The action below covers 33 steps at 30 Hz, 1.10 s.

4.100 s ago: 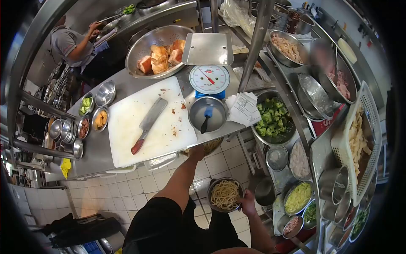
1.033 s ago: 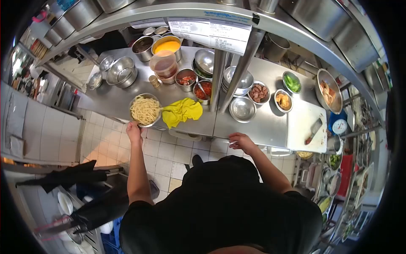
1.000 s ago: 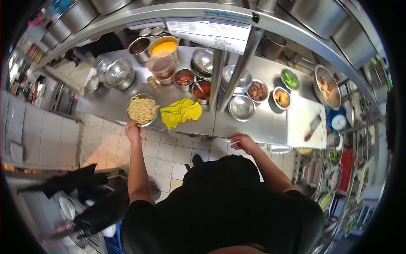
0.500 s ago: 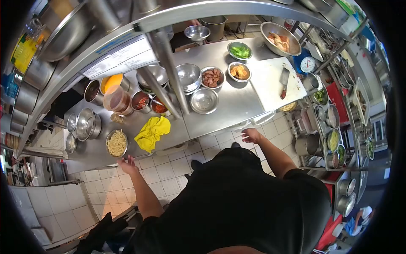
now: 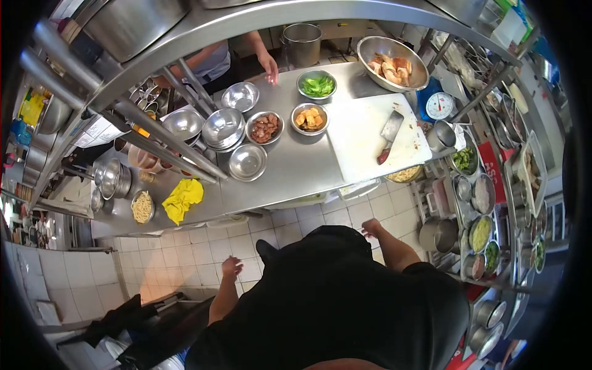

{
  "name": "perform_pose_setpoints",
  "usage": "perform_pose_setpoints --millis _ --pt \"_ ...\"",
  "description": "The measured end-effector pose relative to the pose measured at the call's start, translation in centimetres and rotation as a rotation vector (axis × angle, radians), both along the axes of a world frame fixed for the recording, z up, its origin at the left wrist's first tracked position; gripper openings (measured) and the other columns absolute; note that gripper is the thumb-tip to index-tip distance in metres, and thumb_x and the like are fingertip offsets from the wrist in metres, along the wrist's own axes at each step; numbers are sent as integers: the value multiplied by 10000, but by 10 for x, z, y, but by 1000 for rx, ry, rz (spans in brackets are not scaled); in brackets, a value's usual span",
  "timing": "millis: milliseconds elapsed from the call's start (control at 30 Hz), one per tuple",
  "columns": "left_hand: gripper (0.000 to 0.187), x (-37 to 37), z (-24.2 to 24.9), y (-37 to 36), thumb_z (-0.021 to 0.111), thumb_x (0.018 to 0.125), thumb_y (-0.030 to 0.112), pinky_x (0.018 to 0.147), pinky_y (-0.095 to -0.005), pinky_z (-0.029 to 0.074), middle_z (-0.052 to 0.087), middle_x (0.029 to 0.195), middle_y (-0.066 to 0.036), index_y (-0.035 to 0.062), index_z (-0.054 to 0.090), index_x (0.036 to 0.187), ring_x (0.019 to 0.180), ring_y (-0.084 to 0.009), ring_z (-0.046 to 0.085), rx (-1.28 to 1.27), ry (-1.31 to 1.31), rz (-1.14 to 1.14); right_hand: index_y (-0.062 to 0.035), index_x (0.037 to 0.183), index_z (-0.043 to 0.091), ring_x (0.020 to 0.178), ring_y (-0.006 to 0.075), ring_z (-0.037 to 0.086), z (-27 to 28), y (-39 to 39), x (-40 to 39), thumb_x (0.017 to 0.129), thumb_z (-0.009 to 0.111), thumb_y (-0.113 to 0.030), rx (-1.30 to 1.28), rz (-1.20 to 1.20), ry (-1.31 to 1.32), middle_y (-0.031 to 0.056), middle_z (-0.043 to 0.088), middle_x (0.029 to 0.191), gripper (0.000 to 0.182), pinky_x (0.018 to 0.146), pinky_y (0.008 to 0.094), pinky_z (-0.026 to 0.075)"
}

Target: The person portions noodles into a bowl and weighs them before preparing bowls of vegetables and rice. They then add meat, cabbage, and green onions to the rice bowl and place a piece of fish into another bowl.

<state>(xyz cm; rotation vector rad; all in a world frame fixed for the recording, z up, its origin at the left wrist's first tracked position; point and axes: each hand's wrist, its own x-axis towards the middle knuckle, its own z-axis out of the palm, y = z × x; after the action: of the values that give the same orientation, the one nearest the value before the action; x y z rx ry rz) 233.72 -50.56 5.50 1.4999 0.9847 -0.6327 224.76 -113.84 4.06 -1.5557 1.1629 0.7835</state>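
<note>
My left hand (image 5: 232,266) hangs over the tiled floor in front of my body, holding nothing, its fingers loosely apart. Near the counter's front edge, my right hand (image 5: 372,228) is also free, with fingers apart. The counter (image 5: 290,172) lies ahead of both. On it, a white cutting board (image 5: 351,139) carries a cleaver (image 5: 391,126) with a reddish handle. Left of the board stand bowls of brown meat chunks (image 5: 265,127), golden pieces (image 5: 310,118) and green leaves (image 5: 317,84). A yellow cloth (image 5: 183,200) lies beside a bowl of noodles (image 5: 142,208).
Another person's hand (image 5: 267,65) is across the counter, by an empty metal bowl (image 5: 240,97). A large bowl of poultry pieces (image 5: 394,65) and a dial scale (image 5: 439,106) stand behind the board. Shelf posts (image 5: 166,139) cross the left. Food containers (image 5: 481,233) line the right.
My left hand has drawn back from beside the noodles toward my body. My right hand is lower. The other person's metal bowl now stands on the counter, let go. My view has turned right.
</note>
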Motion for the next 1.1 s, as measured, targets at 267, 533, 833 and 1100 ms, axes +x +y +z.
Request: perform_pose_setpoints --millis 267,533,833,1100 --pt "243 25 126 -175 476 942 240 633 -267 500 663 912 -36 46 617 976 753 -152 663 -117 -217 -1059 0 1127 525 526 263 625 -1 -73 -63 867 401 -148 32 74 214 162 665 908 324 445 400 512" --pt "270 91 122 -218 506 883 246 647 -311 519 667 814 -94 12 641 894 680 -170 645 147 -339 -1286 50 869 627 521 239 621 -36 -83 -25 841 443 -172 -13 120 9 161 679 824 290 452 381 477" --pt "263 85 85 -244 542 864 266 613 -338 512 665 765 -97 28 653 851 614 -203 635 202 -329 -1169 47 807 646 527 215 634 -83 -89 -30 847 425 -164 -84 612 -211 162 685 794 308 441 355 489" --pt "143 218 223 -362 582 829 193 739 -430 461 625 829 -139 75 655 793 824 -347 576 854 -1432 -1134 41 870 651 584 237 671 -101 -81 -101 872 443 -194 14 422 60 135 704 888 314 470 383 509"
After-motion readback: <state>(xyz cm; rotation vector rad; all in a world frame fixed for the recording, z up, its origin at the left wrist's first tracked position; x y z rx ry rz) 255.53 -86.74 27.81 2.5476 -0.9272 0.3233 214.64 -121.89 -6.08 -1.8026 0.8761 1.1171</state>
